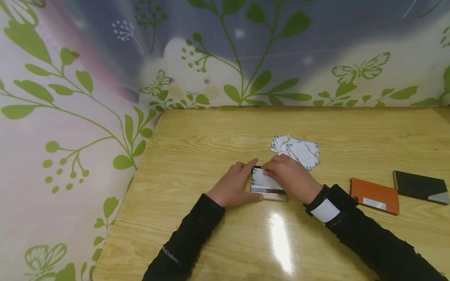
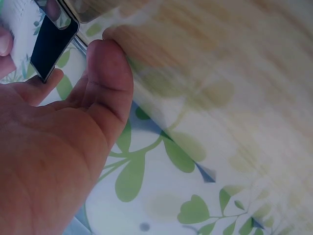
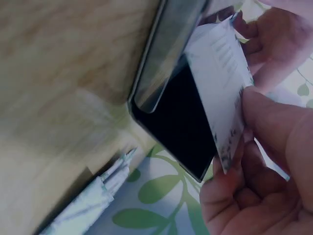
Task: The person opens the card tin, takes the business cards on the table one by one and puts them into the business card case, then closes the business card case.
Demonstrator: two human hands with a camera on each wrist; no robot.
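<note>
White leaf-bordered card (image 1: 263, 180) over open black-lined case (image 1: 268, 192)

Bright, even light falls from above in the head view, leaving a white streak of glare on the glossy tabletop (image 1: 281, 242) and only faint shadows. The view's edges bend as through a wide lens. Both wrist views are soft, the wood grain smeared by blur.

Loose cards (image 1: 297, 150) crowd behind the hands; bare table (image 1: 197, 136) lies left.
</note>
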